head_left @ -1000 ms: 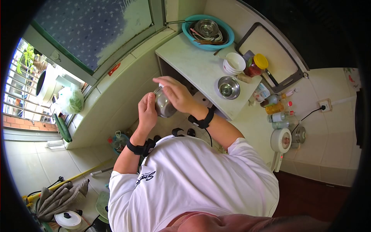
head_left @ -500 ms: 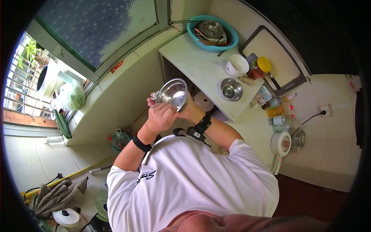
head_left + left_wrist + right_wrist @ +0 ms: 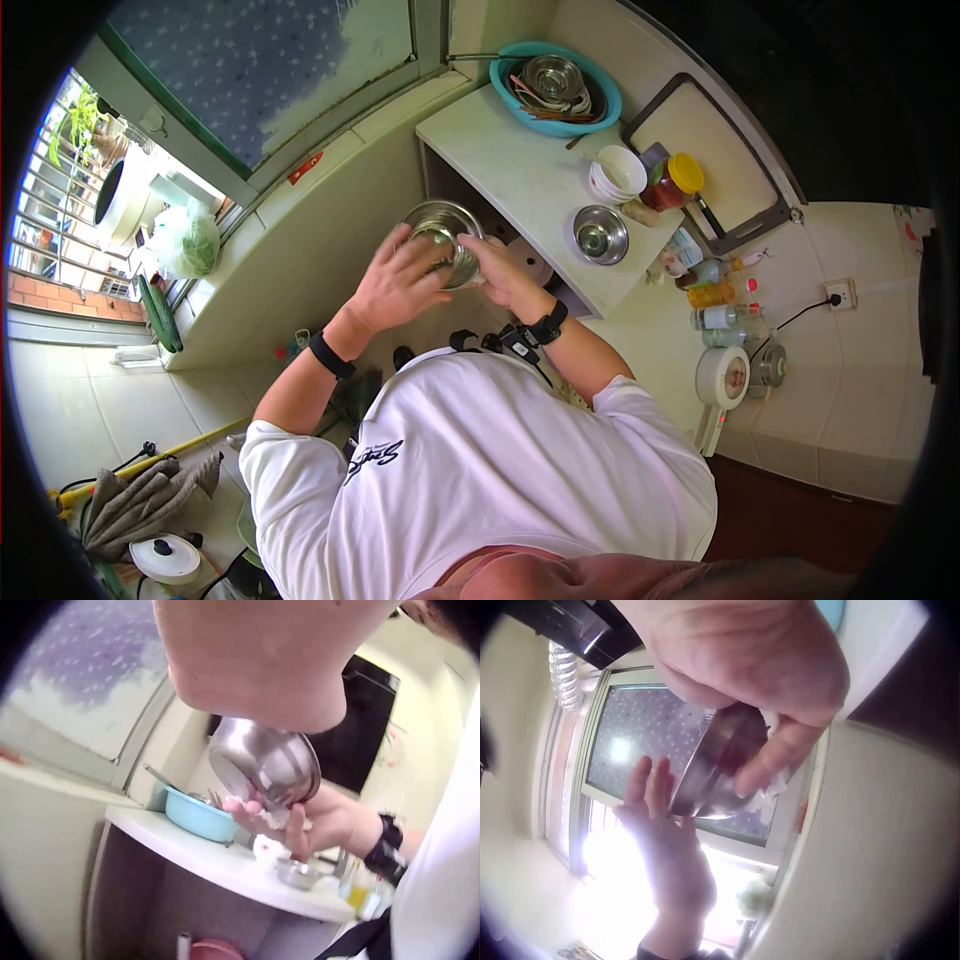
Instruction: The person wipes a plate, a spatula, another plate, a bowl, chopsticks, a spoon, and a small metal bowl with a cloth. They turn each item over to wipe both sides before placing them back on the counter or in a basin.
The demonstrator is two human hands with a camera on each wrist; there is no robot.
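A shiny metal bowl (image 3: 440, 216) is held up in front of the torso, tilted. My right hand (image 3: 507, 277) grips it, with the thumb at the rim. A crumpled white piece, like tissue (image 3: 276, 819), lies between the right fingers and the bowl's underside. My left hand (image 3: 395, 285) is spread across the near side of the bowl and blurred in the head view. In the right wrist view, the left hand (image 3: 676, 859) has extended fingers beside the rim. Both wrists wear black bands.
At right, a white counter (image 3: 490, 150) bears a teal basin (image 3: 513, 118) of dishes, white bowls (image 3: 618, 172), another metal bowl (image 3: 601, 235) and a yellow-lidded jar (image 3: 680, 180). A cutting board (image 3: 715, 130) leans on the wall. Cucumbers (image 3: 160, 313) lie on the window sill at left.
The bowl first showed its outside between both hands, then turned its inside up. The left hand has since loosened from a curled hold near the rim and spread over the bowl.
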